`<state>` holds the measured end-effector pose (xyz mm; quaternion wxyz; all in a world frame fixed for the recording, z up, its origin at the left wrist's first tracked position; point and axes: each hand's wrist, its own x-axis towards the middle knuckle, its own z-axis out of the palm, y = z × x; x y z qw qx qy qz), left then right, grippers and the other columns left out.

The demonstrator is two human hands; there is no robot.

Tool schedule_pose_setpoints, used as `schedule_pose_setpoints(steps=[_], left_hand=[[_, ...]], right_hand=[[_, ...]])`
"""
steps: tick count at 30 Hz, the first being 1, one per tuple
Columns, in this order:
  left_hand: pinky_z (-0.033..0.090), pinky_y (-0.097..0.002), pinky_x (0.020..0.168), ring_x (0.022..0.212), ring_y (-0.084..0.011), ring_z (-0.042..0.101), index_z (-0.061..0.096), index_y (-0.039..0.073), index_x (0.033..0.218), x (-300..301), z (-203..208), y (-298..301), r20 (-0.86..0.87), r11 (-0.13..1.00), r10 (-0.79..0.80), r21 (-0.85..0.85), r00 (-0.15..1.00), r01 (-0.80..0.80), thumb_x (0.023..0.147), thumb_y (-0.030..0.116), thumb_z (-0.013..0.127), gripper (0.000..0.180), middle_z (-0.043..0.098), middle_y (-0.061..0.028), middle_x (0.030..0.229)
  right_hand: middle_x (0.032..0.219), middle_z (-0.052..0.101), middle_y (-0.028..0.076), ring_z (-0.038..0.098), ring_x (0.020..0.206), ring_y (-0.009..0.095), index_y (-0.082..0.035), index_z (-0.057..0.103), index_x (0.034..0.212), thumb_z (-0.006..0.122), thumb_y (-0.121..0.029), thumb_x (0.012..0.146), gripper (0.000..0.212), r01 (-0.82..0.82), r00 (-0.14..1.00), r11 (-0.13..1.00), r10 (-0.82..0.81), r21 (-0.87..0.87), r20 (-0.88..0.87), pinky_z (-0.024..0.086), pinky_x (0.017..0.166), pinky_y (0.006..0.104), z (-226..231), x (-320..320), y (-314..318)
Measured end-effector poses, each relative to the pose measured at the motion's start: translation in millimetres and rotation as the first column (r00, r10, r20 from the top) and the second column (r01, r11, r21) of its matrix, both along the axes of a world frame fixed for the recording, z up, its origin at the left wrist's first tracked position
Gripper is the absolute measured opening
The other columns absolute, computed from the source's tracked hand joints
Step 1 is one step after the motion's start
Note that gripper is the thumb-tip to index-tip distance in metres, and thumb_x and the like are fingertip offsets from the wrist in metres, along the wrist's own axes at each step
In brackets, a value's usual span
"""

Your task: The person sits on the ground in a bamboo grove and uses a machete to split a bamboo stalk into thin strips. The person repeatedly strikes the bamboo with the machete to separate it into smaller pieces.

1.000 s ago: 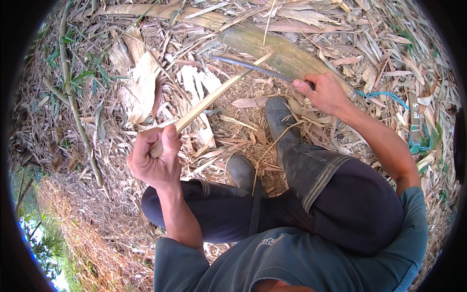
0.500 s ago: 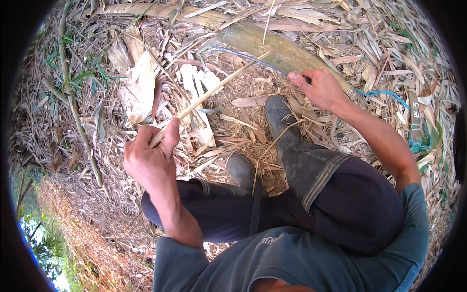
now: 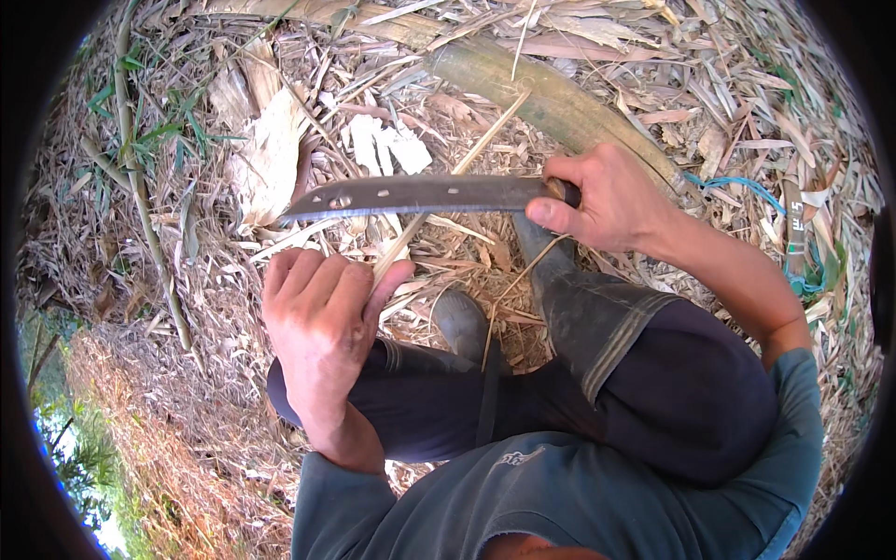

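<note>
My left hand [image 3: 322, 313] is closed around the near end of a thin pale bamboo strip [image 3: 489, 136]. The strip slants away to the upper right, and its far end meets a thick split bamboo piece [image 3: 569, 112] on the ground. My right hand [image 3: 605, 198] grips the dark handle of a machete [image 3: 420, 195]. Its long dark blade, with several holes along it, points left and crosses over the strip, hiding a short part of it. Whether blade and strip touch I cannot tell. The blade tip is just beyond my left hand.
Dry leaves and shavings cover the ground. White husk pieces [image 3: 271, 173] lie beyond my left hand. My rubber boots [image 3: 459, 322] are below the blade. A blue cord [image 3: 747, 181] runs to an upright marked stick [image 3: 795, 224] at right. A thin green stem [image 3: 136, 177] crosses the left side.
The machete has come nearer and swung from along the bamboo piece to lie across the strip, its flat side showing. My left hand has shifted slightly right and turned its knuckles up.
</note>
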<state>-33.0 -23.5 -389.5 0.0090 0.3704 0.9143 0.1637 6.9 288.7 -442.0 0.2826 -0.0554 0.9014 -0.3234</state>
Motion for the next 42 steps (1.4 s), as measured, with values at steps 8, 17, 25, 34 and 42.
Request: schedule_pose_setpoints(steps=[8,17,25,34,42], left_hand=[[0.039,-0.0379,0.063,0.059,-0.0245,0.047,0.047,0.009,0.062,7,-2,9,0.027,0.996,-0.023,0.082,0.999,0.02,0.075,0.02,0.085,0.042,0.044,-0.0038,0.059],[0.041,-0.0362,0.062,0.058,-0.022,0.05,0.047,0.01,0.061,1,-4,1,0.004,1.0,-0.014,0.008,1.0,0.014,0.075,0.024,0.086,0.043,0.046,-0.0023,0.058],[0.037,-0.0377,0.06,0.057,-0.025,0.046,0.046,0.008,0.06,-3,-7,-1,0.032,0.998,-0.004,0.062,0.999,0.002,0.075,0.021,0.086,0.044,0.044,-0.0052,0.057],[0.04,-0.0367,0.061,0.057,-0.0236,0.05,0.049,0.01,0.059,-4,-7,-4,0.026,1.0,-0.001,0.02,1.0,0.001,0.076,0.025,0.085,0.043,0.045,-0.0031,0.057],[0.043,-0.0377,0.063,0.059,-0.0236,0.051,0.05,0.01,0.062,0,-2,-5,0.052,1.0,0.007,-0.005,0.999,-0.007,0.076,0.024,0.085,0.04,0.047,-0.0028,0.058]], right_hand=[[0.055,0.058,0.016,0.062,0.055,0.032,0.001,0.071,0.076,0.042,-0.08,0.092,0.088,0.057,0.995,0.99,-0.067,0.129,0.078,0.052,0.057,0.0468,-24,-8,21],[0.051,0.054,0.015,0.059,0.052,0.029,0.005,0.072,0.083,0.038,-0.077,0.096,0.09,0.189,0.96,0.944,-0.236,0.271,0.151,0.052,0.059,0.0463,-63,-19,55],[0.062,0.064,0.018,0.066,0.062,0.031,0.005,0.075,0.09,0.037,-0.082,0.092,0.095,0.138,0.972,0.927,-0.195,0.348,0.133,0.056,0.07,0.0467,-68,-16,66],[0.069,0.065,0.029,0.069,0.073,0.041,0.011,0.072,0.084,0.04,-0.081,0.091,0.098,0.147,0.976,0.921,-0.195,0.361,0.1,0.056,0.075,0.0514,-93,-7,89],[0.073,0.068,0.028,0.07,0.074,0.041,0.009,0.073,0.086,0.039,-0.078,0.094,0.093,0.19,0.976,0.905,-0.216,0.381,0.025,0.055,0.077,0.053,-99,-5,112]])
